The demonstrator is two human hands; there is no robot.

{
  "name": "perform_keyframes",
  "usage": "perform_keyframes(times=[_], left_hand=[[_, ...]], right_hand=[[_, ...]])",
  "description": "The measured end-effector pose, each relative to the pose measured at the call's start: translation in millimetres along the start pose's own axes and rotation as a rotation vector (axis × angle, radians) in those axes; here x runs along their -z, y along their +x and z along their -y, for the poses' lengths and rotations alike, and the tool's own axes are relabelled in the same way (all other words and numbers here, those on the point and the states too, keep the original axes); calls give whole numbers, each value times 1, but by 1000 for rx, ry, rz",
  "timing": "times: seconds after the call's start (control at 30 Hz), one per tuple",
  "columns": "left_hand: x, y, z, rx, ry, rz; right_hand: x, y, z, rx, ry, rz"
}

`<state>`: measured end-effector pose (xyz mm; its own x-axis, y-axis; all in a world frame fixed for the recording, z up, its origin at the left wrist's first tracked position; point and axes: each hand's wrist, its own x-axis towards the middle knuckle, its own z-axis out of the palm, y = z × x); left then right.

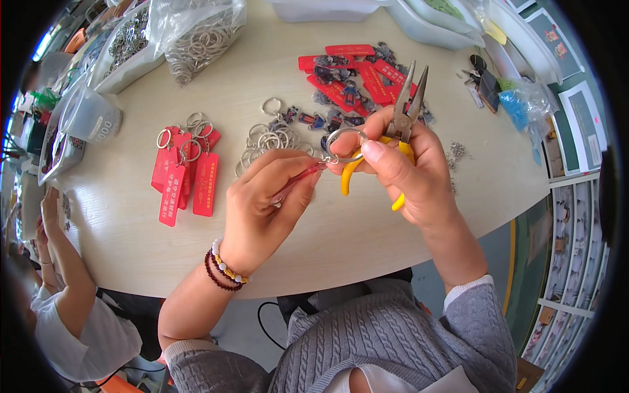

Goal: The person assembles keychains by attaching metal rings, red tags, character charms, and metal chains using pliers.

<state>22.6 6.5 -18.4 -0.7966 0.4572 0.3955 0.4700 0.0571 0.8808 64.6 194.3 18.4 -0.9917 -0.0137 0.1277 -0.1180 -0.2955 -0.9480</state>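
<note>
Metal key ring (345,145) pinched between both hands, left hand (262,209) gripping red tag (298,181), right hand (409,173) clutching yellow-handled pliers (400,128)

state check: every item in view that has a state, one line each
left hand: pinching a red tag, edge-on
red tag: held, its end at the key ring
right hand: gripping pliers and key ring
key ring: held between thumb and fingers
pliers: jaws slightly open, pointing up, empty
finished red tags: ringed, lying flat in a pile
loose rings: heaped on table
ring bag: open
</note>
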Motion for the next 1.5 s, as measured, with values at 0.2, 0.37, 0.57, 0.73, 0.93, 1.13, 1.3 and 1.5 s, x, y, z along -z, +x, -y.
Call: perform_keyframes(times=[0.2, 0.37, 0.57, 0.73, 0.93, 1.13, 1.3, 1.5], left_hand=[[3, 1, -6, -20, 103, 31], [4, 0, -6, 2, 104, 34], [5, 1, -4, 17, 63, 45], [3, 1, -3, 7, 45, 41], [1, 0, -1, 16, 31, 24], [2, 2, -6, 73, -27, 22], [5, 2, 3, 40, -69, -53], [9, 1, -8, -155, 71, -77]], right_hand=[[0, -1, 0, -12, -17, 18], [0, 0, 0, -14, -53, 27], [0, -1, 0, -20, -61, 13], [0, -1, 0, -3, -42, 19], [1, -1, 0, -6, -39, 12], [1, -3, 2, -5, -22, 5], [2, -2, 0, 13, -56, 28], [6, -1, 3, -149, 1, 154]])
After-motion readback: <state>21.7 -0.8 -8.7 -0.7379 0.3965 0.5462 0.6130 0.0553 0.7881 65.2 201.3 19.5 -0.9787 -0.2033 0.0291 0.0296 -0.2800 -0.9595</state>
